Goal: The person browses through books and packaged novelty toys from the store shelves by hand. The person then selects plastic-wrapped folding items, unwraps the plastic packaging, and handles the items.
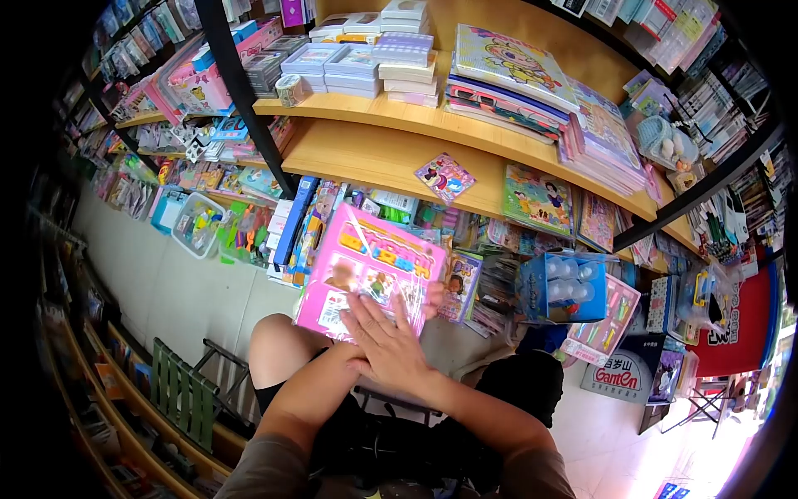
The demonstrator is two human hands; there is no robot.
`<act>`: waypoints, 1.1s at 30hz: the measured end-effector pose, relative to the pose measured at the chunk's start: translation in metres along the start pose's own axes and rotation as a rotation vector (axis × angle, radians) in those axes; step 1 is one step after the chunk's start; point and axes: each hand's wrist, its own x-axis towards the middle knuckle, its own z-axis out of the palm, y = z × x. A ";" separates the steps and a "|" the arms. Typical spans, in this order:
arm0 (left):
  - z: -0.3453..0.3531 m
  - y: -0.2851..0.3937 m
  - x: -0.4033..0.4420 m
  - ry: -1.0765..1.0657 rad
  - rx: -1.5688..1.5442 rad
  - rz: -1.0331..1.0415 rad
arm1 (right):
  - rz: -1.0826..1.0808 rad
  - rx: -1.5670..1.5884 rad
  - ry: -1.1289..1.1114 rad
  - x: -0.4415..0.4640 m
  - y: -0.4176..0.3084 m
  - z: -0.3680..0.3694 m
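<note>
A pink book (pixel 366 258) in shiny clear wrap, with yellow-orange lettering, small pictures and a white label, is tilted above my lap. My left hand (pixel 434 299) supports it from beneath; only some fingertips show at its right edge, and the rest is hidden. Across the lower part of the cover lies my right hand (pixel 386 337), its fingers stretched out flat and its wrist crossing over my left forearm. Beyond the book, a small colourful picture pack (pixel 446 178) lies on the lower wooden shelf.
Stacked books (pixel 515 66) and boxes (pixel 353 62) fill the upper shelf (pixel 349 112). On the floor at left is a clear bin (pixel 198 224) of toys. A blue box (pixel 565 287) stands at right. A green folding stool (pixel 183 391) is behind my left side.
</note>
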 end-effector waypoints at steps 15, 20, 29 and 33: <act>0.001 0.024 -0.004 0.972 0.823 0.855 | 0.585 0.121 0.023 -0.023 0.043 -0.003; 0.033 0.009 0.002 1.006 1.167 0.943 | 0.816 0.964 0.460 -0.038 0.076 0.002; 0.028 -0.003 -0.002 0.963 1.239 0.570 | 0.932 1.786 0.847 -0.051 0.151 -0.037; 0.022 -0.008 -0.006 0.947 1.284 0.467 | 0.825 1.797 0.901 -0.044 0.208 -0.065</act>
